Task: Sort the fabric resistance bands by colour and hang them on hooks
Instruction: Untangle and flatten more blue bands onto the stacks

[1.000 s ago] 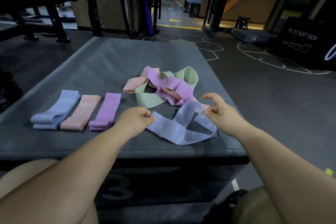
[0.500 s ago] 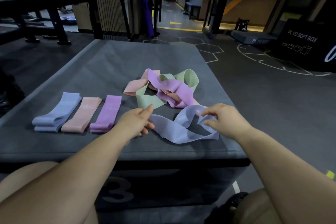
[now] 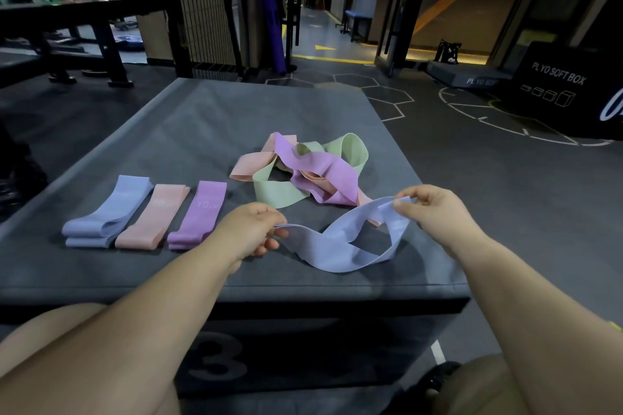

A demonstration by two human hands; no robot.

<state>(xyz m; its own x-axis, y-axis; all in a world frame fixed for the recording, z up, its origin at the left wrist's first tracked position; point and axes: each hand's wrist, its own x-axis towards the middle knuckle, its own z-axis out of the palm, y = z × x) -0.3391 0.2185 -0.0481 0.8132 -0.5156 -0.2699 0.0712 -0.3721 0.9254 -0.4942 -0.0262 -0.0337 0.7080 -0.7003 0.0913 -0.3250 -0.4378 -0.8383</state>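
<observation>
A loose light-blue band (image 3: 340, 242) lies twisted near the front edge of the grey plyo box (image 3: 188, 131). My left hand (image 3: 251, 229) pinches its left end and my right hand (image 3: 435, 209) pinches its right end, lifted slightly. Behind it sits a tangled pile of a purple band (image 3: 323, 172), a green band (image 3: 276, 189) and a pink band (image 3: 251, 167). At the left, three folded bands lie side by side: blue (image 3: 108, 212), pink (image 3: 155, 217) and purple (image 3: 199, 216).
The box front shows a large number 3 (image 3: 215, 360). A black plyo soft box (image 3: 566, 91) stands at the back right on the dark gym floor. A black rack (image 3: 84, 27) and wire grid panel (image 3: 205, 3) stand behind the box.
My right hand has closed on the right end of the blue band and raised it. My left hand keeps its pinch on the left end, and the band is stretched wider.
</observation>
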